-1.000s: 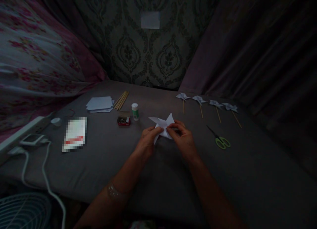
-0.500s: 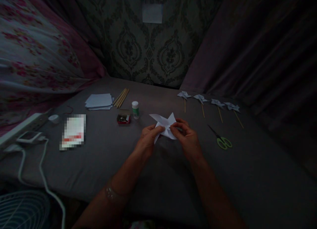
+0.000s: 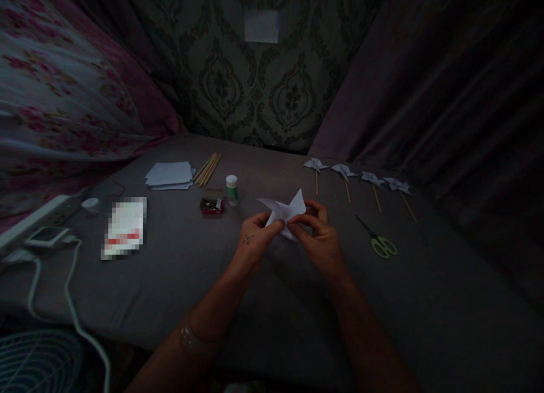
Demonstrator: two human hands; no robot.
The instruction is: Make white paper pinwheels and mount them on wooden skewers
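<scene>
A white paper pinwheel (image 3: pixel 285 210) is held up over the grey cloth, its pointed blades spread. My left hand (image 3: pixel 258 238) grips its left side, thumb pressed near the centre. At the middle of the paper, my right hand (image 3: pixel 317 234) has its thumb and forefinger pinched together; whatever may be between those fingertips is too small to make out. Part of the lower blades is hidden behind the fingers. Left of the hands stand an open small red box (image 3: pixel 212 206) with shiny metal bits and a white-capped bottle (image 3: pixel 232 190) with a green label.
Several finished pinwheels on sticks (image 3: pixel 343 172) lie at the back right, above green-handled scissors (image 3: pixel 383 246). Wooden sticks (image 3: pixel 208 169) and a paper stack (image 3: pixel 170 174) lie at the back left. A power strip (image 3: pixel 53 214) with cables and a fan grille (image 3: pixel 40 362) occupy the left edge.
The pinwheel has tilted more upright between my hands. My right fingertips have shifted slightly left and down at its centre, and my left hand has turned a little.
</scene>
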